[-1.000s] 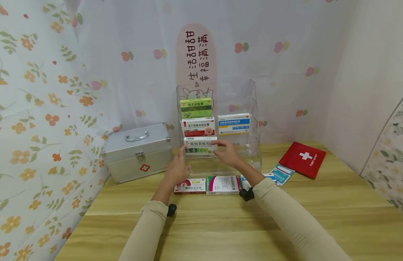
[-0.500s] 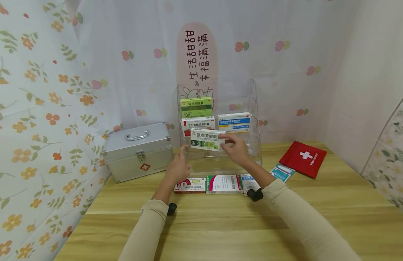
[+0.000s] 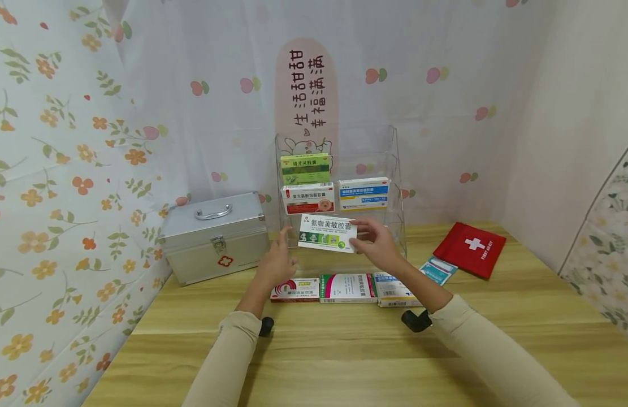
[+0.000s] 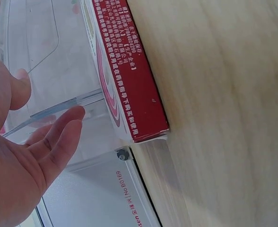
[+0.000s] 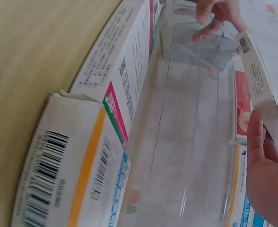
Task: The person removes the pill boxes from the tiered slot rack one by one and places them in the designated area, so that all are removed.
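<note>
My right hand (image 3: pixel 379 246) pinches a white medicine box with a green strip (image 3: pixel 326 233) by its right end, in front of the clear acrylic rack (image 3: pixel 344 260). In the right wrist view, the same medicine box (image 5: pixel 259 78) is seen edge-on between thumb and fingers. Beside the rack's lower left edge is my left hand (image 3: pixel 278 261). The left wrist view shows that left hand (image 4: pixel 32 146) with relaxed fingers and nothing in them. A green box (image 3: pixel 306 169), a red-and-white box (image 3: pixel 308 199) and a blue-and-white box (image 3: pixel 364 194) stand in the upper tiers.
A red-and-white box (image 3: pixel 295 290), a pink-and-green box (image 3: pixel 348 288) and a blue-and-yellow box (image 3: pixel 395 291) lie before the rack. At left stands a silver first-aid case (image 3: pixel 214 237). A red pouch (image 3: pixel 470 250) and a teal packet (image 3: pixel 438 270) lie at right.
The white-and-green medicine box has come out of the rack's lower tier, lifted and then lowered forward and rightward in my right hand. My left hand has stayed almost in place.
</note>
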Motion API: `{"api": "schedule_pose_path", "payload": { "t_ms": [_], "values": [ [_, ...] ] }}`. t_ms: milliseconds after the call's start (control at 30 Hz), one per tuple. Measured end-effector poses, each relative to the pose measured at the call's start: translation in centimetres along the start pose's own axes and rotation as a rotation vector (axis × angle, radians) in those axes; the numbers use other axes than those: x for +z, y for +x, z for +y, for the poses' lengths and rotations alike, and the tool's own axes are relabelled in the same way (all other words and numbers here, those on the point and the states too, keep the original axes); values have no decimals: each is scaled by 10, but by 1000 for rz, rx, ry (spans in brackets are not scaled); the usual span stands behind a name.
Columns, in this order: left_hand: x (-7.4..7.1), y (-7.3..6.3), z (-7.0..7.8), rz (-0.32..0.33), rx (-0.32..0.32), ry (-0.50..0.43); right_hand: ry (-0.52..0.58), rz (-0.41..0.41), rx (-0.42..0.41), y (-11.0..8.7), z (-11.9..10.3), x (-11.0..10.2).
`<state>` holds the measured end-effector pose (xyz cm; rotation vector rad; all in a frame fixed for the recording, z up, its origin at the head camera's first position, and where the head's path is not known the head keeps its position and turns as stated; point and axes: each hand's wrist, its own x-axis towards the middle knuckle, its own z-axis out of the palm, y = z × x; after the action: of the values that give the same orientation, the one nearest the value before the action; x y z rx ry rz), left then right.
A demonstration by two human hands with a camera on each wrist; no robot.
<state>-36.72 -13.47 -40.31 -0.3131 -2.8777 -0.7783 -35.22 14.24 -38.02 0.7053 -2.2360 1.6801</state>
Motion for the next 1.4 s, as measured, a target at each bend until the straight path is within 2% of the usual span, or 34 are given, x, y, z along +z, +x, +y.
{"api": "schedule_pose_path", "payload": {
  "t_ms": [233, 433, 867, 1033, 1400],
  "values": [
    [1, 0, 0, 2, 9, 2, -12, -62, 88, -23, -9, -5],
    [0, 0, 0, -4, 6, 0, -24, -159, 183, -42, -16, -4],
    [-2, -1, 3, -4, -7, -3, 14, -324, 328, -68, -18, 20],
    [-2, -1, 3, -2, -9, 5, 17, -366, 341, -75, -21, 30],
    [1, 0, 2, -2, -9, 23, 79, -378, 345, -81, -20, 45]
  ]
}}
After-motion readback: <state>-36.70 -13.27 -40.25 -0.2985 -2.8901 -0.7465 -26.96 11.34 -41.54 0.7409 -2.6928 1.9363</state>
